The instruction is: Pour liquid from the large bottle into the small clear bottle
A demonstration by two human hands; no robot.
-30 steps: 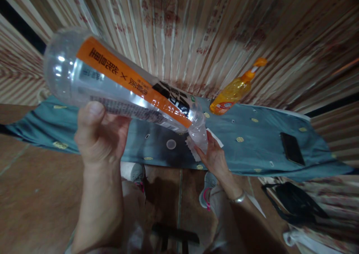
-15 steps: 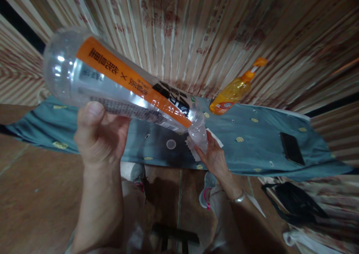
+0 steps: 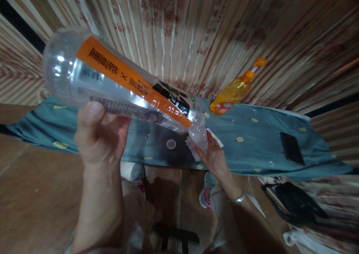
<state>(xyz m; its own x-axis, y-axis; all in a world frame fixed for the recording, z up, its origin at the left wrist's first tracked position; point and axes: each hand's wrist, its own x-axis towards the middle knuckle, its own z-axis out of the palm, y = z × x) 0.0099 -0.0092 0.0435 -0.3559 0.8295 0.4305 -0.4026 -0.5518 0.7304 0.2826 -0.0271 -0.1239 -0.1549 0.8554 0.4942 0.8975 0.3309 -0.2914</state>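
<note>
A large clear plastic bottle point(image 3: 112, 78) with an orange and silver label is tilted, its base up at the left and its neck down at the right. My left hand point(image 3: 102, 134) is wrapped round it from below, thumb on the near side. At the bottle's mouth, my right hand point(image 3: 214, 155) is closed on a translucent plastic piece point(image 3: 198, 136) whose exact kind I cannot make out. Beneath it lies a pale piece with a zigzag edge point(image 3: 193, 149), partly hidden. Left of that, a small clear round disc point(image 3: 171, 144) rests on the green cloth point(image 3: 157, 149).
A pump bottle of yellow liquid point(image 3: 231, 95) stands at the cloth's back edge, by the patterned curtain point(image 3: 190, 33). A black phone point(image 3: 291, 148) lies at the right. Below on that side is a black bag point(image 3: 300, 203). A dark stool point(image 3: 175, 234) shows at the bottom.
</note>
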